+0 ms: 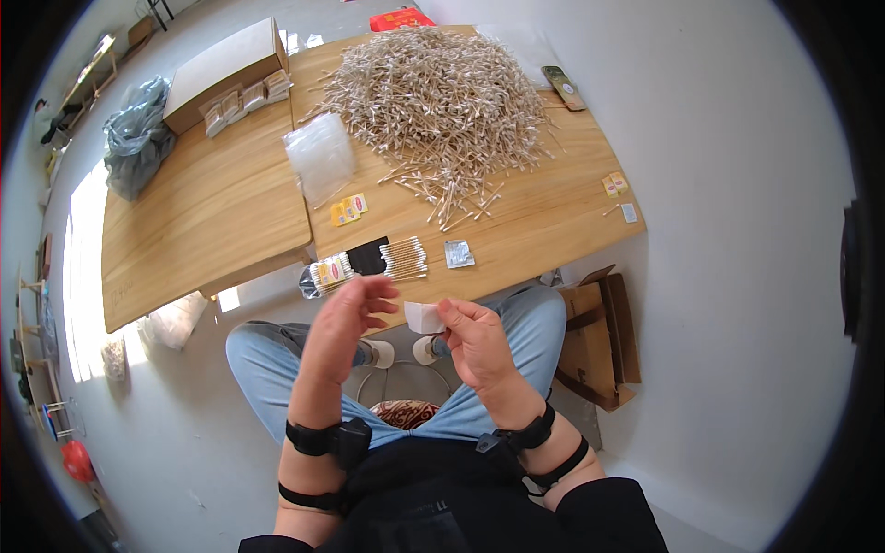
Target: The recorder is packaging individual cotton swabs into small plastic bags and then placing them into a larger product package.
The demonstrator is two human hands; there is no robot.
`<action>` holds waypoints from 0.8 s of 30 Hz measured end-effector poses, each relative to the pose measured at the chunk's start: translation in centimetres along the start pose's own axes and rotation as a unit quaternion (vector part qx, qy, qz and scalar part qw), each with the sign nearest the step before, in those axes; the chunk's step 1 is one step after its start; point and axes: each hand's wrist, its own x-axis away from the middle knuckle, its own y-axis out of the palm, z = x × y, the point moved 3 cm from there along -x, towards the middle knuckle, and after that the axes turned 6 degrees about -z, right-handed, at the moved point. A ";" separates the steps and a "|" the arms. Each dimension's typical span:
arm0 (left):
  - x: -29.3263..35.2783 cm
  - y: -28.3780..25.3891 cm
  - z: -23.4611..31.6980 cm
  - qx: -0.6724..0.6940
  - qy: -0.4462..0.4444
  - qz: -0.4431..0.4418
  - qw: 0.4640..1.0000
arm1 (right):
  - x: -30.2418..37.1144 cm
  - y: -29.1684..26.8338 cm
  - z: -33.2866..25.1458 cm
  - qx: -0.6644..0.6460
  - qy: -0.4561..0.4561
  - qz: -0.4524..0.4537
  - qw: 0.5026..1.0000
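Observation:
Between the thumb and fingers of my right hand [477, 343] is a small white piece of paper [424, 319], held above my lap at the table's near edge. My left hand [341, 324] is raised to its left, fingers curved and apart, with nothing visible in them. Just beyond the hands, a row of cotton swabs [406, 259] lies beside a black rectangle [369, 256]. A clear pack of swabs with a yellow label [330, 271] touches the rectangle's left side. To the right of the row lies a silver sachet [459, 254].
A large heap of cotton swabs [442, 101] covers the far table. Clear plastic bags [320, 158] and yellow labels [348, 210] lie left of it. A cardboard box [226, 69] and grey bag [138, 138] are far left. An open carton [590, 341] stands by the right wall.

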 end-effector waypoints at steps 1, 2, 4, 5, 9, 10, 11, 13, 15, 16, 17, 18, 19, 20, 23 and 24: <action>0.1 0.8 -0.6 -0.011 -0.017 -0.016 1.000 | -0.1 -0.1 0.0 -0.009 -0.003 0.002 1.000; 0.2 1.2 -1.2 -0.011 -0.017 -0.015 1.000 | 0.0 -0.1 0.0 -0.009 -0.002 0.002 1.000; 0.2 1.8 -2.7 0.078 -0.056 -0.054 0.994 | 0.0 -0.3 0.0 -0.003 -0.002 -0.001 1.000; 0.1 1.5 -3.5 0.078 -0.056 -0.055 0.994 | 0.0 -0.5 0.1 -0.003 -0.003 0.000 1.000; 0.4 0.6 -4.8 0.117 -0.027 -0.034 0.992 | -0.8 -1.3 0.3 0.047 -0.009 0.000 0.999; 0.4 0.4 -4.8 0.111 -0.023 -0.006 0.994 | -1.2 -1.4 0.3 0.060 -0.004 0.012 0.998; 0.3 0.6 -4.6 0.113 -0.024 -0.009 0.993 | -2.0 -1.8 0.2 0.061 -0.006 0.015 0.998; 0.5 1.1 -3.2 -0.016 0.076 0.066 0.995 | -3.5 -2.9 -1.2 0.002 -0.030 0.054 0.998; 1.0 2.1 -2.7 -0.027 0.089 0.072 0.993 | -4.6 -3.2 -2.7 -0.022 -0.062 0.069 0.995; 1.3 3.1 -2.6 -0.070 0.116 0.059 0.989 | -4.8 -3.3 -3.4 -0.043 -0.096 0.081 0.991; 1.7 4.0 -2.4 -0.113 0.143 0.047 0.982 | -4.8 -2.8 -3.9 -0.044 -0.094 0.084 0.991; 2.0 4.7 -2.6 -0.147 0.139 0.039 0.979 | -4.9 -1.6 -4.9 -0.031 -0.125 0.065 0.990; 2.5 5.5 -2.4 -0.146 0.137 0.040 0.979 | -4.8 -0.5 -5.7 -0.018 -0.157 0.045 0.986; 2.8 6.7 -2.0 -0.182 0.157 0.004 0.971 | -4.7 0.1 -6.3 -0.009 -0.171 0.031 0.985; 3.9 8.5 -1.1 -0.249 0.205 -0.044 0.946 | -4.3 2.1 -7.3 -0.004 -0.191 0.019 0.981; 4.3 9.1 -0.7 -0.273 0.214 -0.083 0.934 | -4.3 2.1 -7.5 -0.004 -0.191 0.022 0.981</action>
